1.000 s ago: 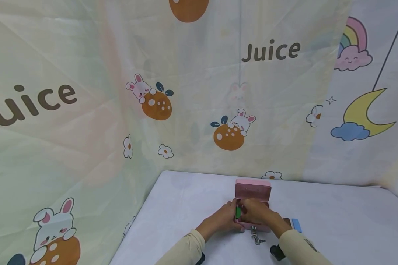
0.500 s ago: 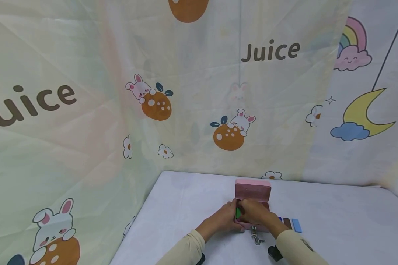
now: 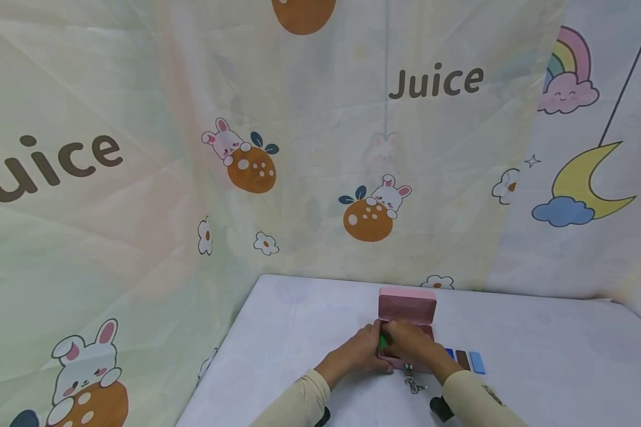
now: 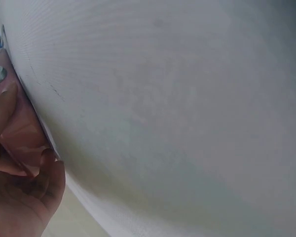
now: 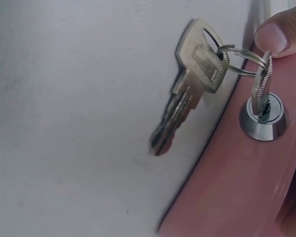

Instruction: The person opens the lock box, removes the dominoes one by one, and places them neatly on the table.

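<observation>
A small pink cash box point(image 3: 403, 363) stands on the white table with its lid point(image 3: 408, 308) raised. My left hand point(image 3: 359, 350) holds its left side, the thumb on the front wall and the fingers around the end. My right hand point(image 3: 410, 343) reaches down into the box beside a green piece point(image 3: 383, 342); its fingertips are hidden, so I cannot tell whether they grasp anything. In the right wrist view a key point(image 5: 262, 86) sits in the round lock point(image 5: 264, 121), and a second key point(image 5: 190, 84) hangs from the same ring point(image 5: 241, 57).
Right of the box lie a dark blue piece point(image 3: 449, 353), a brown piece point(image 3: 462, 360) and a light blue piece point(image 3: 478, 363). A black object point(image 3: 440, 409) shows by the right sleeve. A printed cloth backdrop point(image 3: 310, 148) rises behind the table point(image 3: 555, 350).
My right forearm has shifted slightly left, uncovering more of the brown and dark blue pieces. My right hand stays in the box, and my left hand has not moved.
</observation>
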{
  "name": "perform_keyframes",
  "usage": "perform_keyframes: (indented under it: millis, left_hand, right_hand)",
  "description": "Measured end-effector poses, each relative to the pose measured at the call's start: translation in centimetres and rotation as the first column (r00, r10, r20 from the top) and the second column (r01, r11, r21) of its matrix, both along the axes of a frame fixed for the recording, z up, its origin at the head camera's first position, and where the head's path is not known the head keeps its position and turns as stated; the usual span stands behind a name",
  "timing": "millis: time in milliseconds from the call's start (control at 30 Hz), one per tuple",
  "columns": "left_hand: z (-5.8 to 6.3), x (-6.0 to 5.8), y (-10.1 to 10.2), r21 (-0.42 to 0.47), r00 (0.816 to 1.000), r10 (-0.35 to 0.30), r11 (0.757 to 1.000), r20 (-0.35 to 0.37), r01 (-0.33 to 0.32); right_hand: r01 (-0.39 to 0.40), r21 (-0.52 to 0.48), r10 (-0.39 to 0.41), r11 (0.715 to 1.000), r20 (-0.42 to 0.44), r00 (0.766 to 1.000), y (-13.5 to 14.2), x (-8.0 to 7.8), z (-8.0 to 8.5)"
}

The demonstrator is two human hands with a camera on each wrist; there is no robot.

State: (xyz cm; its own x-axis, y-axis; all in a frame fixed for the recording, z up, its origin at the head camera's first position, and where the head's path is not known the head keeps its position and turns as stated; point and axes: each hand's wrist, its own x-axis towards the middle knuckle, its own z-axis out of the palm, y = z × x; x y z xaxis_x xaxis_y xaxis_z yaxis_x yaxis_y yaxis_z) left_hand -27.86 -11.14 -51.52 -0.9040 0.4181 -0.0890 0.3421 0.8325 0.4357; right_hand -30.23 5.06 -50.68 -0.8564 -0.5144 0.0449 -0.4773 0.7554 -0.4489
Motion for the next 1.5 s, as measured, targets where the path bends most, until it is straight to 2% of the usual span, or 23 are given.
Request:
perform_keyframes:
  millis: [233, 767, 900, 1500]
  left_hand:
    - [0.00, -0.07, 0.04, 0.003, 1.000, 0.007, 1.000, 0.007, -0.007]
    - [-0.42, -0.27, -0.01, 0.010, 1.000, 0.005, 1.000, 0.001, -0.005]
    - [-0.52, -0.29, -0.05, 0.010, 1.000, 0.002, 1.000, -0.002, -0.002]
    - [-0.25, -0.28, -0.06, 0.026, 1.000, -0.026, 0.999, -0.006, 0.026]
  right_hand:
    - [0.026, -0.008, -0.026, 1.000, 0.022, 0.999, -0.11, 0.34, 0.18]
    - [0.023, 0.011, -0.023, 1.000, -0.013, 1.000, -0.15, 0.55, 0.48]
    - [0.026, 0.007, -0.026, 1.000, 0.001, 1.000, -0.10, 0.43, 0.33]
    - [-0.030, -0.003, 0.030, 1.000, -0.047, 0.998, 0.61, 0.57, 0.08]
